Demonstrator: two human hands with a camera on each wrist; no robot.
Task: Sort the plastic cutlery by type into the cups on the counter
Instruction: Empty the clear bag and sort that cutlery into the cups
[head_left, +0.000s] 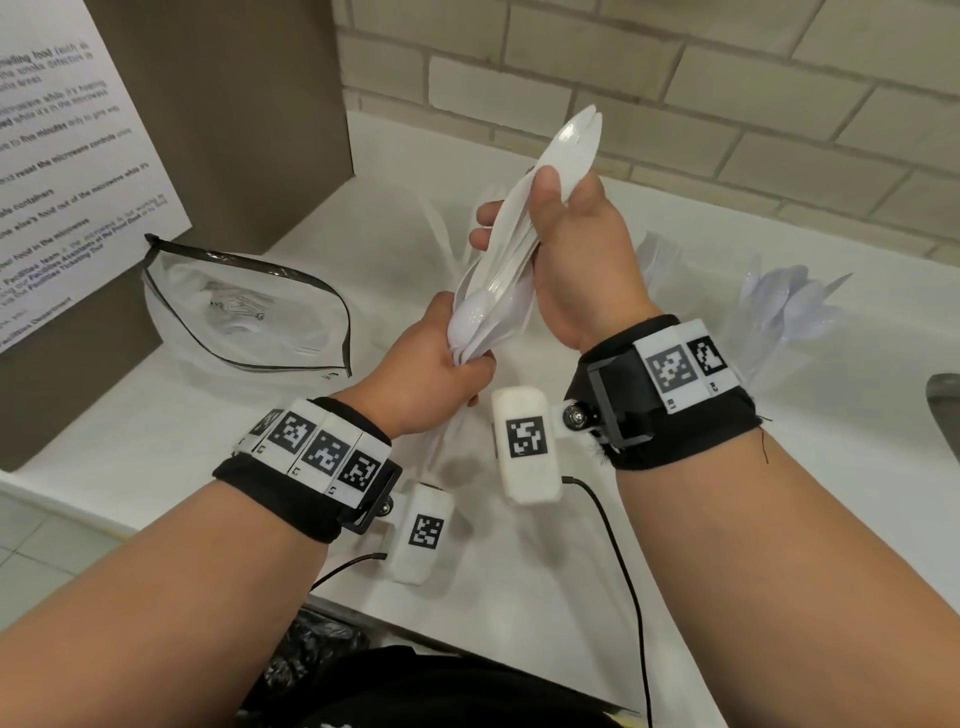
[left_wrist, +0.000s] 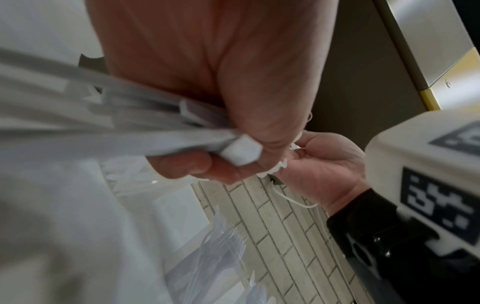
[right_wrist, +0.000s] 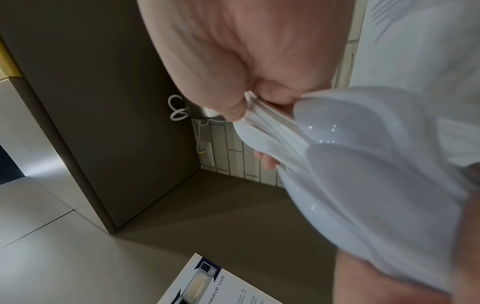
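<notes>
Counter | both hands' grip encloses cutlery bundle

1. a clear zip bag with a dark zipper edge lies open on the white counter, at the left.
2. a printed microwave notice hangs on the brown cabinet panel just behind the bag.
3. a pale brick-tile wall runs along the back of the counter.
4. a wall socket sits in the tiled wall beside the panel, with a coiled white cable above it.
5. part of a grey metal object shows at the right edge.
</notes>
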